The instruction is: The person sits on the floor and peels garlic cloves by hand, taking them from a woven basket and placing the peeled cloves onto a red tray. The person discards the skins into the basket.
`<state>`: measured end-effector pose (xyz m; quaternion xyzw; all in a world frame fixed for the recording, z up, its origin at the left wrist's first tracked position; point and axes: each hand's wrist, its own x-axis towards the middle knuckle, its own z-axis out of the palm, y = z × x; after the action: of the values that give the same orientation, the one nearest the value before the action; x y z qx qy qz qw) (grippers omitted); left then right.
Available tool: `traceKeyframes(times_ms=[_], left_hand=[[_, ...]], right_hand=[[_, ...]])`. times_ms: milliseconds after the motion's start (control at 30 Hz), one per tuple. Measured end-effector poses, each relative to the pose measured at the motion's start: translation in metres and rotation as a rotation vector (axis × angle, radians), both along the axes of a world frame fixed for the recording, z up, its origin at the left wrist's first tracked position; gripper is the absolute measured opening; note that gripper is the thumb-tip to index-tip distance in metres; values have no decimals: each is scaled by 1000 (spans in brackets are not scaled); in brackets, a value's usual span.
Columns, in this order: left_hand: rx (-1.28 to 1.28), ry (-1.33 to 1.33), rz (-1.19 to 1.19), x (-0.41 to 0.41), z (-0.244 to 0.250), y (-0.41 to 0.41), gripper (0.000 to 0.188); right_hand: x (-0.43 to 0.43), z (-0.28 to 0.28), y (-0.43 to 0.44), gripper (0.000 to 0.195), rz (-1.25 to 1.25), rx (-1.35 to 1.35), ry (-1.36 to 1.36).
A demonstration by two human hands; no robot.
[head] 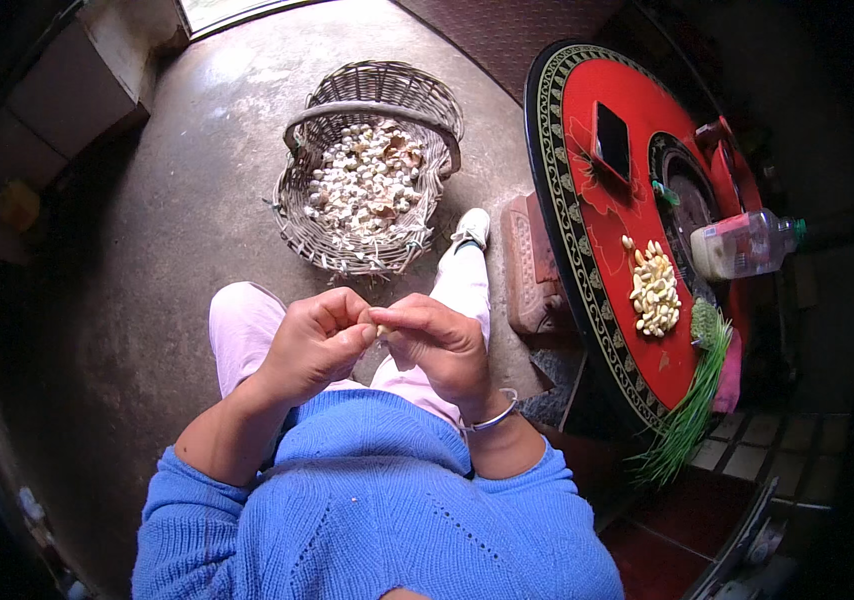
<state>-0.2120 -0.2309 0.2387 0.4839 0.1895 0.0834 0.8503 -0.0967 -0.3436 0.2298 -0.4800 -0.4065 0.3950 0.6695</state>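
Observation:
My left hand [316, 341] and my right hand [438, 345] meet above my lap, fingertips pinched together on a small pale garlic clove [382, 330], mostly hidden by the fingers. A bracelet circles my right wrist. Beyond my knees a wicker basket [293, 217] with an arched handle stands on the floor, holding many whitish garlic pieces [367, 169] and dry brown husks. On the red round table [607, 217] at the right lies a pile of peeled garlic cloves [654, 292].
The table also bears a black-screened phone [612, 142], a small green object [665, 193], a clear plastic bottle [746, 244] with a green cap, and a bundle of long green stalks [689, 420] hanging over the near edge. A reddish block [528, 300] stands beside my right foot.

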Motion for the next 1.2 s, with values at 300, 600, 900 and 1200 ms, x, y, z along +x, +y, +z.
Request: traceKeyframes(times_ms=[300, 600, 900, 1200], left_hand=[[-14, 36, 42, 11, -1, -4, 12], [455, 104, 101, 14, -11, 16, 10], [1110, 239, 252, 39, -38, 66, 11], [493, -5, -66, 19, -5, 21, 10]], right_hand=[[-3, -13, 0, 26, -39, -81, 469], [6, -16, -2, 27, 92, 11, 1055], [8, -15, -5, 25, -30, -127, 763], [6, -20, -1, 17, -40, -223, 566]])
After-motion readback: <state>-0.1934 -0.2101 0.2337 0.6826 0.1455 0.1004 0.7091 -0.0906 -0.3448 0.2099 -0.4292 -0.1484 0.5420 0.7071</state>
